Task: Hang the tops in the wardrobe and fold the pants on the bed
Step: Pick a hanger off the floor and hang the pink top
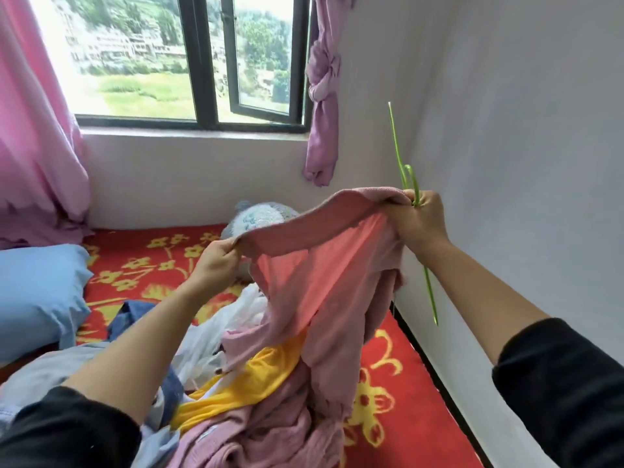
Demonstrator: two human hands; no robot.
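Note:
I hold a pink top [314, 275] stretched in the air above the bed. My left hand [216, 261] pinches its hem on the left. My right hand [418, 221] grips the other end of the hem together with a thin green hanger [396, 153], which sticks up above the fist and down below it. The top hangs down onto a heap of clothes: a yellow garment [243, 386], another pink knit garment [270, 430], a white one [233, 319] and blue denim [135, 315].
The bed has a red blanket [398, 383] with yellow flowers. A blue pillow [37, 295] lies at the left, a grey plush toy [260, 214] by the wall. The white wall [523, 163] is close on the right. A window with pink and purple curtains is ahead.

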